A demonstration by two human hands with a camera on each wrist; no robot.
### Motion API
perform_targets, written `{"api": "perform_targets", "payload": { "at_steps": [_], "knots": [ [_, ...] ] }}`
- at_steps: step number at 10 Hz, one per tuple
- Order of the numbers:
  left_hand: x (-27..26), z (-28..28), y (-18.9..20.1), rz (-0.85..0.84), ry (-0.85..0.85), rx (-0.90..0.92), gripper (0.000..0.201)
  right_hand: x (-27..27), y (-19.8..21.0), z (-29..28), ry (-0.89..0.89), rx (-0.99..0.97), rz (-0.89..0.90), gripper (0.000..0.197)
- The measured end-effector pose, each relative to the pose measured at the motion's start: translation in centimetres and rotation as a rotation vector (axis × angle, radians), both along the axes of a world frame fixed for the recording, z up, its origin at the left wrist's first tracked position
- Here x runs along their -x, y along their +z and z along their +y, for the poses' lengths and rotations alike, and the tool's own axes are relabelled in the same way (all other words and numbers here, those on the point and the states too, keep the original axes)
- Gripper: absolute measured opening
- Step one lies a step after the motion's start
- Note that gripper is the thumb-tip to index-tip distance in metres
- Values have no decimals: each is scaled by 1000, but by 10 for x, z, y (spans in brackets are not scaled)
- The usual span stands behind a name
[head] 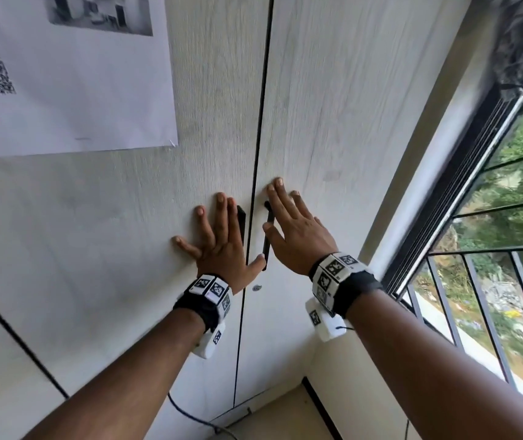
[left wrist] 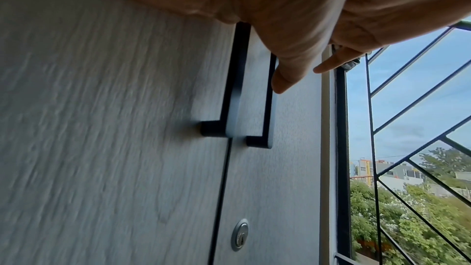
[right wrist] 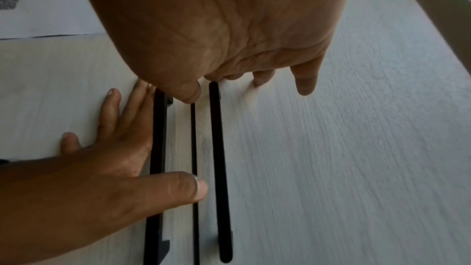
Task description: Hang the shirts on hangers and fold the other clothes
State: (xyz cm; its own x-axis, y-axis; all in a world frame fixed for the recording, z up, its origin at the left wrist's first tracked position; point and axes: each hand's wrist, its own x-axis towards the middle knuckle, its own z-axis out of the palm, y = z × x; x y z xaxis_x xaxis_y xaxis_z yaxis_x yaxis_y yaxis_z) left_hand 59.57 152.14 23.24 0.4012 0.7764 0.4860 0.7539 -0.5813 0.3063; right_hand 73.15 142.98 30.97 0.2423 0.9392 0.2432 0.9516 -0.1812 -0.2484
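No shirt, hanger or other garment shows in any view. Two pale wood-grain wardrobe doors stand closed, with a thin dark gap [head: 258, 147] between them. My left hand [head: 218, 239] lies flat with spread, straight fingers on the left door [head: 120, 217], beside its black bar handle [head: 241, 217]. My right hand [head: 295, 230] has straight fingers against the right door [head: 323, 122], its palm over the other black handle [head: 268, 236]. Neither hand holds anything. The right wrist view shows both handles [right wrist: 158, 148] [right wrist: 220, 168] and my left hand [right wrist: 114, 158].
A round keyhole [head: 256, 288] sits below the handles on the right door. A printed paper sheet [head: 63, 84] is stuck to the left door. A barred window [head: 492, 233] is close on the right. A cable [head: 190, 417] runs along the floor below.
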Motion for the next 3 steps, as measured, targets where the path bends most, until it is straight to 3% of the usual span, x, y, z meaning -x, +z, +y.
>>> {"api": "perform_targets", "payload": {
  "at_steps": [2,3],
  "knots": [
    [11,-18,4,76,13,-22,137,5,-2,-29,-99,-46,-49,70],
    [17,-45,-6,32,-104,-29,123,8,-36,-76,-189,-49,-65,71]
  ]
}}
